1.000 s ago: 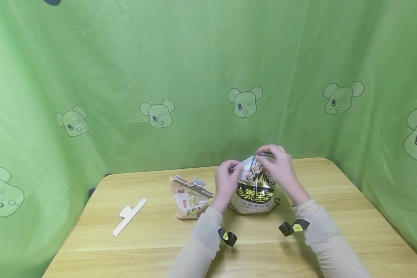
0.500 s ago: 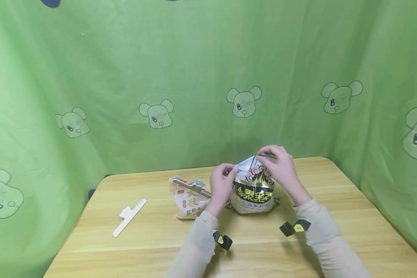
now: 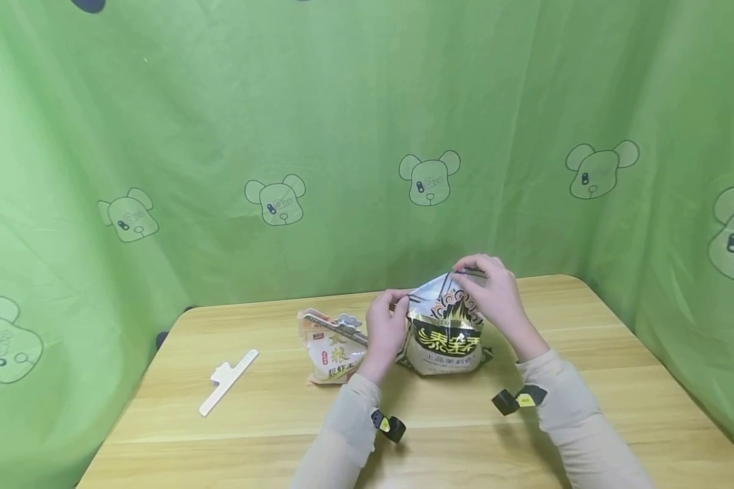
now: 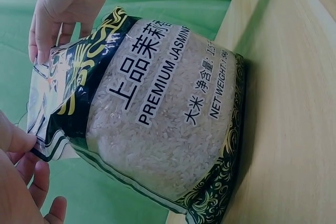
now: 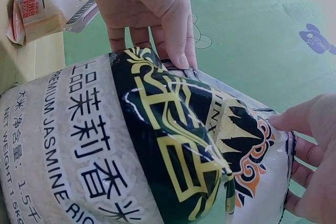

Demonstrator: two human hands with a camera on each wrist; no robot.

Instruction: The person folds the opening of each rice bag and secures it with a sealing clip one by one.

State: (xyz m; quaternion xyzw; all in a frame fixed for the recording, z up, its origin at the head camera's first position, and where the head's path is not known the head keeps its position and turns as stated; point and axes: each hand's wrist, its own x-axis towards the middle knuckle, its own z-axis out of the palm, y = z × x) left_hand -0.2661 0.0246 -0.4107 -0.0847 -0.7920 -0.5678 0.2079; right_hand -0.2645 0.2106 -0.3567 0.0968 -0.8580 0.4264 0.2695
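Observation:
A bag of jasmine rice [image 3: 449, 339] stands upright on the wooden table, clear below and printed black and gold above, with rice grains showing through in both wrist views. My left hand [image 3: 387, 324] pinches the left corner of its top edge between thumb and fingers. At the top right, my right hand [image 3: 492, 292] pinches the same edge, higher than the left. The bag's top [image 5: 262, 156] stretches between the two hands. Left of it, partly behind my left forearm, stands a smaller orange and white food bag [image 3: 333, 356] with a long-barred clip [image 3: 339, 327] across its top.
A white bar clip [image 3: 228, 382] lies on the left part of the table [image 3: 269, 435]. Behind the table hangs a green curtain [image 3: 342, 122] with bear-head prints, close to the back edge. Black straps with small devices are on both wrists.
My left hand has slid a little left and down along the bag's top edge, which now shows more between the hands. The right hand stays nearly where it was.

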